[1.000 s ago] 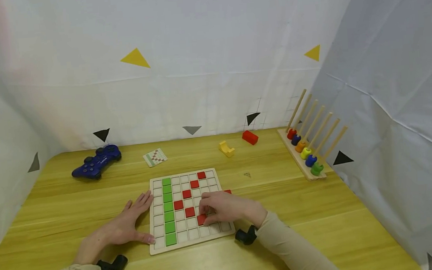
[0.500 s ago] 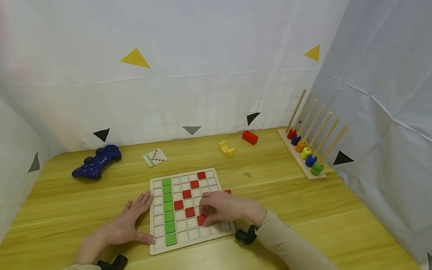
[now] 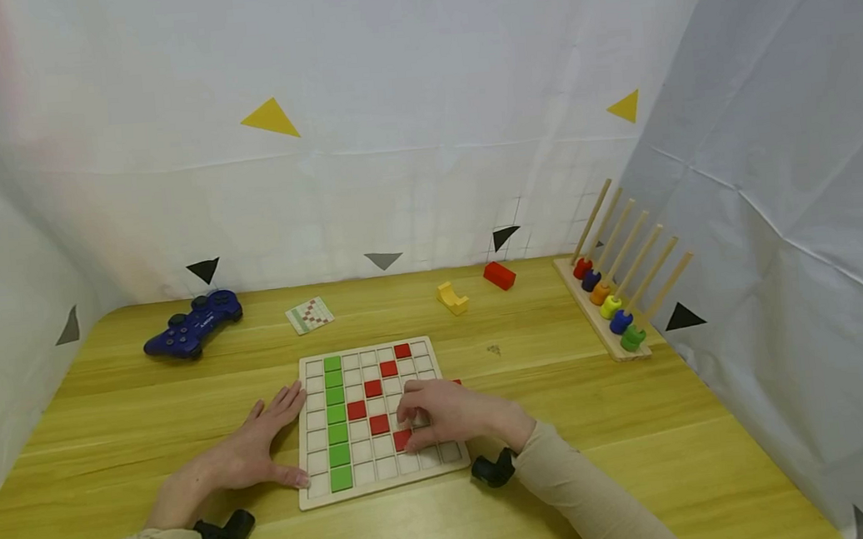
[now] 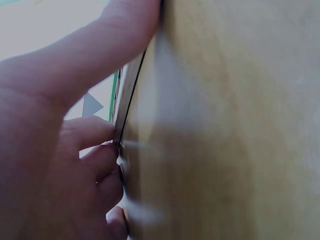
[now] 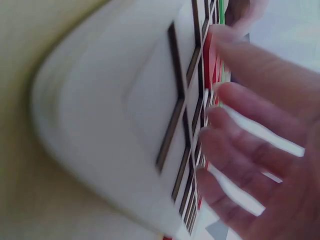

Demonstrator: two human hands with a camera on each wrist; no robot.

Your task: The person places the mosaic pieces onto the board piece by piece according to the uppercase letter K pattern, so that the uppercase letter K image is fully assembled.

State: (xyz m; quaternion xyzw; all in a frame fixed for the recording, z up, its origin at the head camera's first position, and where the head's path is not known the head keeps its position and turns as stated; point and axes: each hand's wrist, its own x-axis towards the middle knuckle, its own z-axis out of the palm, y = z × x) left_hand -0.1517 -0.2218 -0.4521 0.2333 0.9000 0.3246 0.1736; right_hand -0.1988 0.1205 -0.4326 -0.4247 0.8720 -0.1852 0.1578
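Observation:
A pale wooden grid board [image 3: 386,480] lies on the table in the head view, with a column of green tiles [image 3: 336,413] and a slanting line of red tiles [image 3: 373,388]. My left hand [image 3: 245,454] lies with spread fingers along the board's left edge, thumb and fingertips touching it. Over the board's lower right, my right hand [image 3: 442,415] is bent down. Its thumb and index finger are at two ends of a red tile [image 3: 401,440], pinching it in its cell; the right wrist view shows this red tile [image 5: 210,57] between them.
A patterned card [image 3: 310,315] and a blue game controller [image 3: 195,324] lie behind the board. A yellow curved block [image 3: 452,298] and a red block [image 3: 500,275] are farther back. At right stands a wooden peg rack [image 3: 607,311] with coloured rings. Another red tile [image 3: 457,382] shows partly beyond my right hand.
My right hand's fingers have shifted very slightly over the red tile. My left hand and the board have stayed in place.

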